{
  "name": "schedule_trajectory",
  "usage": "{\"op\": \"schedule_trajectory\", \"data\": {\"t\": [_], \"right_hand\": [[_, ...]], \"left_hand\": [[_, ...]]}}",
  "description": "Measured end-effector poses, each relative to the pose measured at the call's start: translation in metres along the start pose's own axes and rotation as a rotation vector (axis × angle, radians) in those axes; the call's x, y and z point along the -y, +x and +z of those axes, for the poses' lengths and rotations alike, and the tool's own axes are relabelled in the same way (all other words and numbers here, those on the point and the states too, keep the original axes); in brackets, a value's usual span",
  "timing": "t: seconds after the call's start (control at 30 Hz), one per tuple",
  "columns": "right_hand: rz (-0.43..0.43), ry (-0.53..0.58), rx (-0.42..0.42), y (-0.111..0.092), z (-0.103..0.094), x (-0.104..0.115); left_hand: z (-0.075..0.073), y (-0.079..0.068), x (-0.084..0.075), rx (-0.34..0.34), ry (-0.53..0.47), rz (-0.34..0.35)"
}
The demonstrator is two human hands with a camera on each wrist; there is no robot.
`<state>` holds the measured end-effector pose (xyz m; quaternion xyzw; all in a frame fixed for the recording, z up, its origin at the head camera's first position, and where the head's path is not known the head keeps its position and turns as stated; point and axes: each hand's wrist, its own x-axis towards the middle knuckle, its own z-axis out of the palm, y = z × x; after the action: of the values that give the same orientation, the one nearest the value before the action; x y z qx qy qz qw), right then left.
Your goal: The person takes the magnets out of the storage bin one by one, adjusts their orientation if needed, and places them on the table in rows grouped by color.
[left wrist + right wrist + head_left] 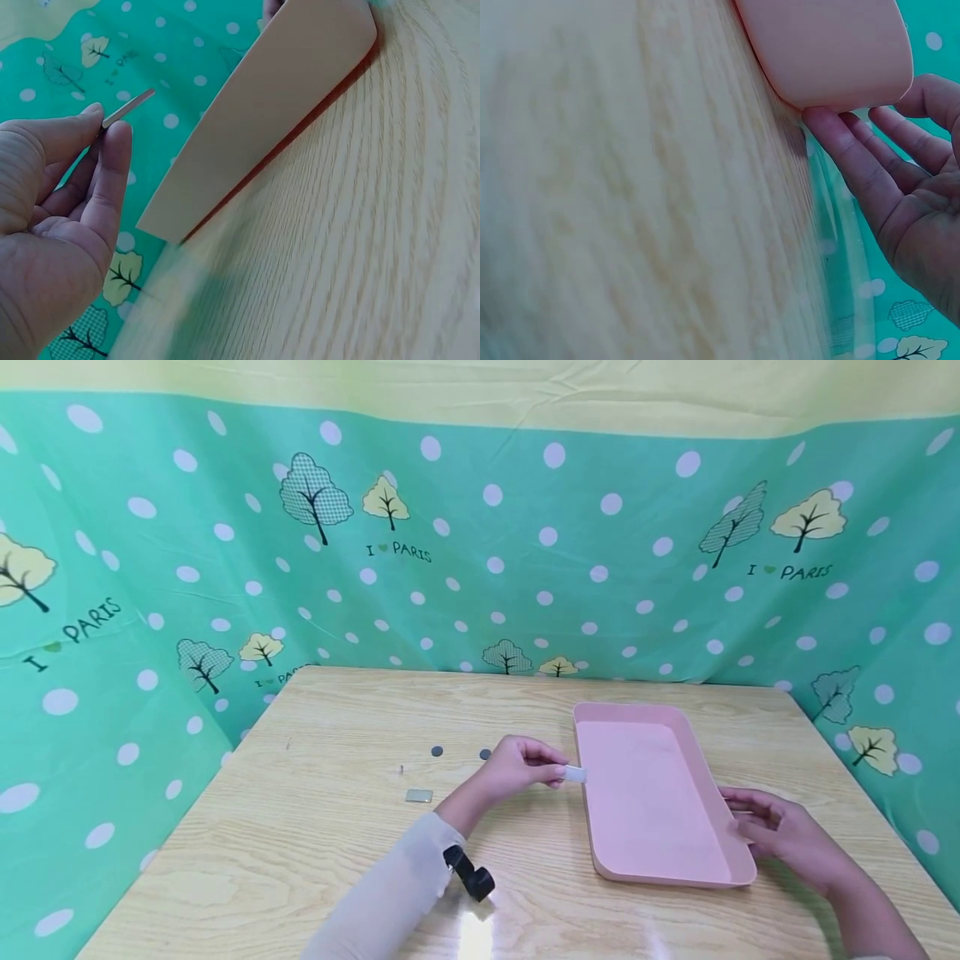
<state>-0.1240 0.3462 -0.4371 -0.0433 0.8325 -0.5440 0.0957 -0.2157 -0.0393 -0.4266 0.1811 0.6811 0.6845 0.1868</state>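
Observation:
A small, thin rectangular silvery plate [575,774] is pinched between the thumb and fingers of my left hand [525,763], at the left rim of the pink tray [705,768]. In the left wrist view the plate [129,109] shows edge-on, apart from the tray's outer wall [255,112]. My right hand [783,835] is at the tray's right side near its front corner. Its fairly straight fingers [855,154] touch the lower edge of the tray [832,52], and the thumb lies near the rim.
Left of the left hand lie a similar rectangular plate [418,795], a dark round disc [437,751], another dark disc [485,754] partly behind the hand, and a tiny piece [401,769]. A patterned green curtain [525,568] stands behind the wooden table [300,843].

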Motion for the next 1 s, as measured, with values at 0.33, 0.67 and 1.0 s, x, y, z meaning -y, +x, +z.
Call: {"op": "schedule_trajectory", "data": {"t": [0.33,0.67,1.0], "right_hand": [[0.032,-0.009,-0.005,0.0,0.002,-0.001],[0.054,-0.014,0.001,-0.001,0.002,0.0],[0.016,-0.008,-0.005,0.0,0.002,0.001]], "left_hand": [[-0.013,-0.015,0.001,-0.014,0.035,0.004],[-0.027,-0.029,0.01,-0.035,0.033,-0.026],[-0.045,-0.045,0.018,-0.075,0.137,-0.054]]}}
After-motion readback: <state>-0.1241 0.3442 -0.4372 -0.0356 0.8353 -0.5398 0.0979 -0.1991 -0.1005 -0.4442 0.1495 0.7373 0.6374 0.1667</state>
